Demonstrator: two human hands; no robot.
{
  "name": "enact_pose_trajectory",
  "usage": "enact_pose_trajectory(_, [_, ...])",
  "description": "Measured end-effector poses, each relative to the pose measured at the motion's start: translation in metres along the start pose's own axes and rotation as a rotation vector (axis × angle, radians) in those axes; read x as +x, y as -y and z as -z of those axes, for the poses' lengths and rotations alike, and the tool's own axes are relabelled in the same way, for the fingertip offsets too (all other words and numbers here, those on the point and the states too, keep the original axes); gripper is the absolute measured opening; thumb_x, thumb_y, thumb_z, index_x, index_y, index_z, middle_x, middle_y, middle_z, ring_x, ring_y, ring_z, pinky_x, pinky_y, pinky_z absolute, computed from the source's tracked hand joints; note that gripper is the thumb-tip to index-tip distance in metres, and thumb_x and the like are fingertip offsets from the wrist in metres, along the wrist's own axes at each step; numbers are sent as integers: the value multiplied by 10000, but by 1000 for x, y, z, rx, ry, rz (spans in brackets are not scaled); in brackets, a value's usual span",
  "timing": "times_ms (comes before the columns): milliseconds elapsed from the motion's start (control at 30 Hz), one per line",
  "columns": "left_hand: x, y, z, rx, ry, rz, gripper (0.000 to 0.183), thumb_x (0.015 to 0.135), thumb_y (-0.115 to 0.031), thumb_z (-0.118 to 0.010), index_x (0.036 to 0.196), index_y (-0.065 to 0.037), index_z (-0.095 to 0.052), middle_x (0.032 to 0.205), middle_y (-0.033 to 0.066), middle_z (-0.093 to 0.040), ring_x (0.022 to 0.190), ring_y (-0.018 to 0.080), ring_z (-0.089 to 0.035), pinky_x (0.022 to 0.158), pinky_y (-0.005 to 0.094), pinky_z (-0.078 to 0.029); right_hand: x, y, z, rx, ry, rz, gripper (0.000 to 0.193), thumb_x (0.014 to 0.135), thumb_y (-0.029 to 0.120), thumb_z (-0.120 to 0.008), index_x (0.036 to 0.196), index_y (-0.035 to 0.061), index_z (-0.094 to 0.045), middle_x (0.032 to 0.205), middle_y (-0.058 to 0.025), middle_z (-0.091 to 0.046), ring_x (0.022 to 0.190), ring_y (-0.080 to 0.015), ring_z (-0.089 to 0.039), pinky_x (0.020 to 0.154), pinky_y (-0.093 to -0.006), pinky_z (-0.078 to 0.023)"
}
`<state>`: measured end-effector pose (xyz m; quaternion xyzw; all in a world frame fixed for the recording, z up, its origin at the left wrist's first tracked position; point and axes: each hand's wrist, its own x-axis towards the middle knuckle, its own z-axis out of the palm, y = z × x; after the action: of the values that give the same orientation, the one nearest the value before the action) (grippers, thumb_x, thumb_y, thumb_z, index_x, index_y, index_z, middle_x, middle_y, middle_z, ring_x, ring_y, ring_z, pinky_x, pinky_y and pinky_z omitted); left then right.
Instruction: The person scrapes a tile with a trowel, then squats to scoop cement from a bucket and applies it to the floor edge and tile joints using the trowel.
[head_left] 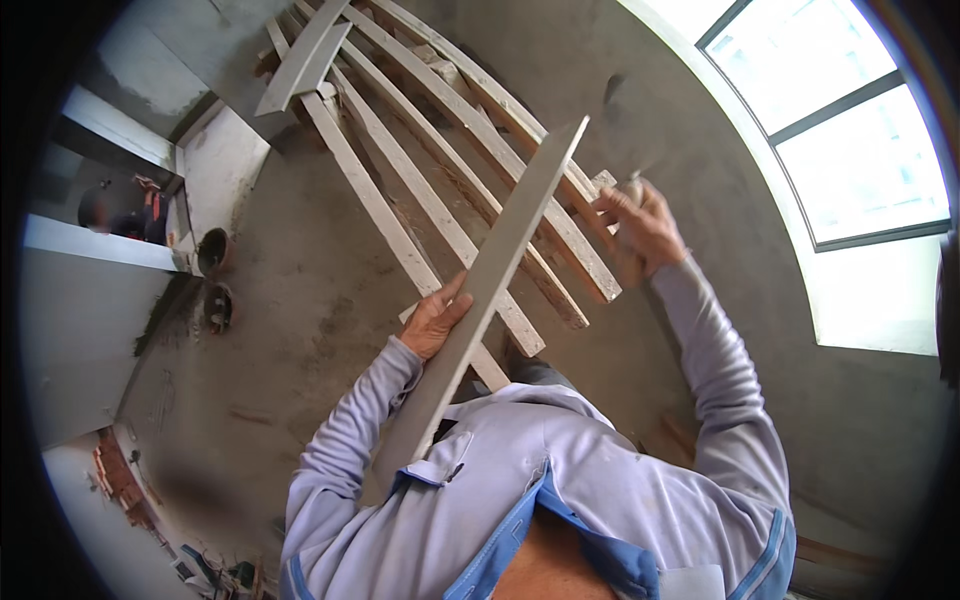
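Observation:
A long, narrow grey board [497, 252] slants across the middle, from my chest up toward the beams. My left hand [436, 318] grips its left edge, with the thumb over the face. To the right of the board's upper end, my right hand [645, 228] is raised and closed, slightly smeared by motion. A small pale tip pokes out above its fingers, but what it belongs to is hard to make out. Under the board several long wooden beams [395, 215] lie side by side, running away from me. Two similar grey strips [303, 62] rest across their far left ends.
A window [850, 160] fills the upper right wall. Two dark buckets [214, 252] stand on the concrete floor [290, 290] by a doorway at left. Another person [135, 210] shows beyond it. Reddish rubble [122, 480] and assorted tools [225, 572] lie at the lower left.

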<state>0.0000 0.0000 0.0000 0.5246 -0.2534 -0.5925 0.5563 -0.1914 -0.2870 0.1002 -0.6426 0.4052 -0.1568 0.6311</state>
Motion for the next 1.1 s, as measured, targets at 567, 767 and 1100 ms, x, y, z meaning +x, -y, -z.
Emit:
enact_pose_trajectory(567, [81, -55, -70, -126, -553, -979, 455, 998, -383, -622, 1181, 22, -522, 1073, 97, -633, 973, 182, -609, 846, 329, -520, -65, 81, -124, -235, -378, 520, 341, 733, 110, -827, 935, 63, -556, 835, -30, -625, 758, -147, -620, 673, -338, -520])
enact_pose_trajectory(767, [-55, -88, -46, 922, -260, -575, 436, 820, -217, -793, 1206, -63, -660, 1214, 125, -643, 1158, 376, -574, 999, 472, -472, -27, 90, -92, -623, -107, 787, 332, 735, 158, -810, 948, 52, -577, 770, -163, -677, 740, -348, -692, 685, -449, -523])
enact_pose_trajectory(1100, [-66, -106, -24, 1569, -338, 186, 903, 713, -454, -841, 1444, -72, -475, 1366, 185, -584, 1184, 341, -617, 983, 453, -481, 19, 9, -75, -942, 457, 947, 292, 722, 89, -729, 925, 99, -518, 645, -139, -639, 650, -378, -673, 556, -491, -523])
